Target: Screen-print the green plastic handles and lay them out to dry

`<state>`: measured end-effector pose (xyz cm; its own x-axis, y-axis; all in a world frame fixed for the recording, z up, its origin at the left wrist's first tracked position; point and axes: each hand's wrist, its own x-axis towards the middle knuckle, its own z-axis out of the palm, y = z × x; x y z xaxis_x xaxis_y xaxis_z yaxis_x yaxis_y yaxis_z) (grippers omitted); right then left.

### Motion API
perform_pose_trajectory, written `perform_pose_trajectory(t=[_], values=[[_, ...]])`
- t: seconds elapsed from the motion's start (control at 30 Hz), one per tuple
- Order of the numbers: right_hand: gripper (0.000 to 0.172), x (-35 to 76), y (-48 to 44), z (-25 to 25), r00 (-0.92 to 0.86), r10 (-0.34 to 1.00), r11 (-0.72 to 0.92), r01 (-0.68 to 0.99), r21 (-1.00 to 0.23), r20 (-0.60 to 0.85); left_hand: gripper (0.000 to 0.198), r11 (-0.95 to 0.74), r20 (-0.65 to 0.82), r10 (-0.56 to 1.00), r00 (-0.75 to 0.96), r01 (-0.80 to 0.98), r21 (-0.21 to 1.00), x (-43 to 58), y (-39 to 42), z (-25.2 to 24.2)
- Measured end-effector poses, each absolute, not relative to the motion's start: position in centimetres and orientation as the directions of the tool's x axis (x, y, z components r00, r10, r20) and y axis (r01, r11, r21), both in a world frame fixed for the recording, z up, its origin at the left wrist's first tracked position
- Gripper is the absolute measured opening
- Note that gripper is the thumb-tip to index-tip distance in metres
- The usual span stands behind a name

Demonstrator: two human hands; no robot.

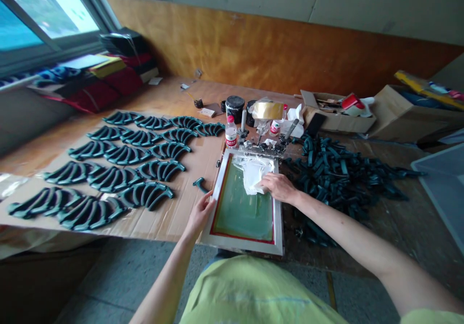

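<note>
A metal-framed printing screen (245,243) with green mesh and a red border lies on the table in front of me. My right hand (278,187) is closed on a crumpled white cloth (253,171) that rests on the upper part of the mesh. My left hand (200,214) grips the screen's left frame edge with its fingers curled. A single dark green curved part (200,184) lies just left of the screen.
Rows of dark green curved parts (119,174) lie on cardboard (174,217) to the left. A loose heap of the same parts (340,174) sits to the right. Behind the screen stand a black ink can (235,108), small bottles (230,135) and open cardboard boxes (337,113).
</note>
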<state>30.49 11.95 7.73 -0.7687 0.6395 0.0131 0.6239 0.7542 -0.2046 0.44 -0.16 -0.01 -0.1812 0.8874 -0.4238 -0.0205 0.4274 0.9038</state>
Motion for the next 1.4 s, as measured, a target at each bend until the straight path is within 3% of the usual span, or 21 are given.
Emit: perform_pose_trajectory(t=[0.1,0.2,0.33,0.4,0.5,0.6,0.7,0.77,0.83,0.93,1.0,1.13,1.23,1.3,1.37,1.4], values=[[0.022,30.3,12.7,8.4,-0.754,0.657,0.734,0.638,-0.233,0.006,0.077,0.421,-0.415,0.892,-0.180,-0.004,0.907,0.4,-0.2,-0.1],[0.020,29.3,12.6,7.3,-0.673,0.729,0.683,0.701,-0.207,0.127,0.077,0.421,-0.416,0.892,-0.173,-0.009,0.907,0.4,-0.1,0.3],[0.028,29.6,10.5,5.4,-0.714,0.667,0.745,0.644,-0.171,0.214,0.081,0.426,-0.431,0.891,-0.139,-0.068,0.902,0.4,-0.1,1.0],[0.028,30.1,10.4,5.7,-0.739,0.644,0.764,0.612,-0.203,0.195,0.078,0.431,-0.439,0.887,-0.145,-0.082,0.898,0.6,-0.1,1.6],[0.026,29.8,12.7,7.4,-0.673,0.712,0.700,0.660,-0.272,0.199,0.082,0.460,-0.473,0.870,-0.141,-0.113,0.880,0.6,-0.2,3.3],[0.052,28.5,16.6,9.3,-0.528,0.824,0.566,0.765,-0.307,0.204,0.090,0.469,-0.478,0.872,-0.104,-0.103,0.877,0.0,0.0,6.1],[0.066,28.8,19.6,10.6,-0.405,0.883,0.462,0.839,-0.286,0.239,0.070,0.398,-0.401,0.912,-0.088,-0.052,0.916,-0.7,1.0,9.5],[0.060,30.6,20.5,10.8,-0.288,0.897,0.392,0.869,-0.302,0.335,0.056,0.303,-0.305,0.946,-0.108,-0.029,0.952,-0.9,2.2,11.7],[0.045,33.1,20.5,10.1,-0.120,0.917,0.266,0.894,-0.360,0.381,0.053,0.169,-0.176,0.973,-0.152,-0.053,0.984,-0.5,3.9,13.7],[0.027,36.0,18.4,7.5,0.069,0.962,0.050,0.906,-0.420,0.263,0.049,-0.024,-0.007,0.978,-0.209,-0.145,0.989,0.8,7.1,16.5],[0.026,36.2,16.1,5.2,0.031,0.988,0.036,0.906,-0.422,0.152,0.045,-0.075,0.038,0.978,-0.204,-0.178,0.981,1.5,9.2,18.0],[0.045,33.6,11.8,2.3,-0.301,0.952,0.297,0.882,-0.367,0.048,0.048,-0.111,0.055,0.967,-0.250,-0.213,0.971,2.3,11.0,18.5],[0.031,31.4,10.0,2.9,-0.381,0.924,0.369,0.878,-0.307,0.021,0.051,-0.031,-0.031,0.966,-0.256,-0.235,0.972,3.3,8.8,15.3],[0.017,29.9,8.6,3.9,-0.354,0.932,0.358,0.881,-0.309,0.071,0.056,0.209,-0.231,0.968,-0.096,-0.194,0.958,4.7,6.0,12.0],[0.014,27.8,6.4,4.8,-0.378,0.911,0.411,0.858,-0.307,0.162,0.063,0.478,-0.467,0.877,0.109,-0.110,0.872,6.4,2.9,8.7],[0.016,26.7,5.1,5.0,-0.427,0.880,0.472,0.830,-0.297,0.205,0.063,0.555,-0.541,0.830,0.132,-0.119,0.823,7.2,1.4,7.3]])
